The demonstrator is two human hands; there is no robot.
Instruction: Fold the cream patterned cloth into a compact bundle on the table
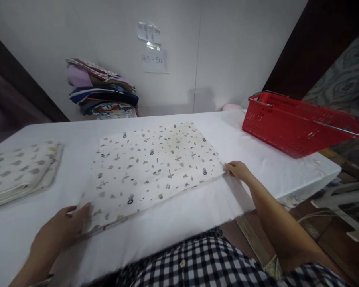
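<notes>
A white printed cloth (155,167) with small grey, green and brown figures lies spread out on the white table. Its near left corner is gripped by my left hand (66,223), which is slightly blurred, with the fingertips partly hidden by the cloth. At the near right corner, my right hand (237,170) pinches the edge between thumb and fingers. The near edge runs between both hands, a little raised. To the left lies a folded stack of printed cloth (24,169) with grey leaf-like spots.
A red plastic basket (287,123) with metal handles stands at the table's right end. Folded fabrics (104,89) are piled at the back left. Paper notes (154,59), one reading "45-50", hang on the wall. A white plastic stool (344,203) is on the floor at right.
</notes>
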